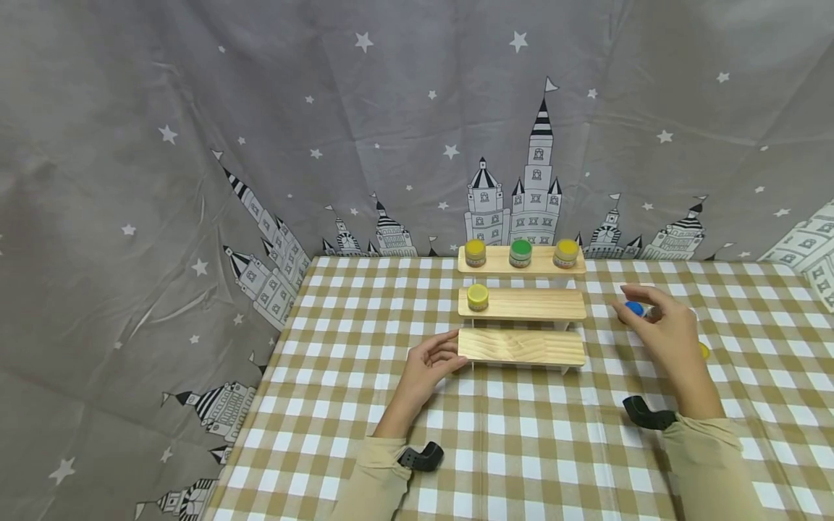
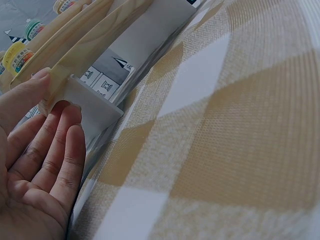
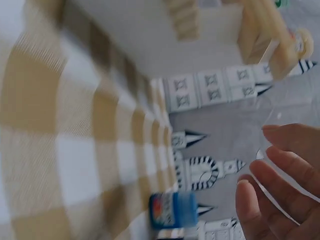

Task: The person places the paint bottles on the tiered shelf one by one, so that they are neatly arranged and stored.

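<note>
A three-step wooden display stand with pale boards stands in the middle of the table. My left hand grips the left end of its lowest board, thumb on top and fingertips curled beneath, as the left wrist view shows. My right hand is to the right of the stand, thumb and fingers spread with nothing between them. Beyond its fingertips stands a small blue jar, which the hand partly covers in the head view. The right wrist view shows the blue jar apart from the fingers.
On the top board are a yellow jar, a green jar and another yellow jar. One yellow jar sits at the middle board's left end. Something yellow peeks out behind my right wrist. A checked cloth covers the table; a grey curtain hangs behind.
</note>
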The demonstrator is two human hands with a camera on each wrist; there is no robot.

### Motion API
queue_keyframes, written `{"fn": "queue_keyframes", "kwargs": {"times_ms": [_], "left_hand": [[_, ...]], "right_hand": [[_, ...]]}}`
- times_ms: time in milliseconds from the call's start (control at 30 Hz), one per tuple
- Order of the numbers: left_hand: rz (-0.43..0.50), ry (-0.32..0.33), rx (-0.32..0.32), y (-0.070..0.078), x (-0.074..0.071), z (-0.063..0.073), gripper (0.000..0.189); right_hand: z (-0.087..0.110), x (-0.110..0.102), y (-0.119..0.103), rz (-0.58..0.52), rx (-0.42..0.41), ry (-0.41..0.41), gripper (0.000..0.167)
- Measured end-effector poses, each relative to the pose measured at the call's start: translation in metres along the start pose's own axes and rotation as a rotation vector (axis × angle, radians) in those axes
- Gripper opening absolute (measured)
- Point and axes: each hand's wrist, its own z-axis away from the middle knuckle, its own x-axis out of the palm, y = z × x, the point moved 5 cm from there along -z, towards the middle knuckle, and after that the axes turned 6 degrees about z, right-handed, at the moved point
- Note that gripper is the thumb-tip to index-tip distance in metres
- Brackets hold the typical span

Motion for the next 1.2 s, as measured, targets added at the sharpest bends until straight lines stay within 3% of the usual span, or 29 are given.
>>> {"fn": "queue_keyframes", "kwargs": {"times_ms": [200, 433, 967, 1200], "left_hand": [[0.001, 0.000, 0.008, 0.000, 0.000, 0.000, 0.053], [-0.003, -0.004, 0.019, 0.000, 0.001, 0.000, 0.055], [0.000, 0.009, -0.002, 0.000, 0.000, 0.000, 0.054], [-0.005, 0.007, -0.003, 0.000, 0.000, 0.000, 0.053]], "right_hand": [[0.001, 0.003, 0.019, 0.088, 0.053, -0.077, 0.048], [0.000, 0.015, 0.032, 0.094, 0.068, -0.185, 0.056], [0.002, 0.022, 0.034, 0.039, 0.023, -0.157, 0.041], [0.003, 0.024, 0.037, 0.045, 0.038, -0.167, 0.045]]}}
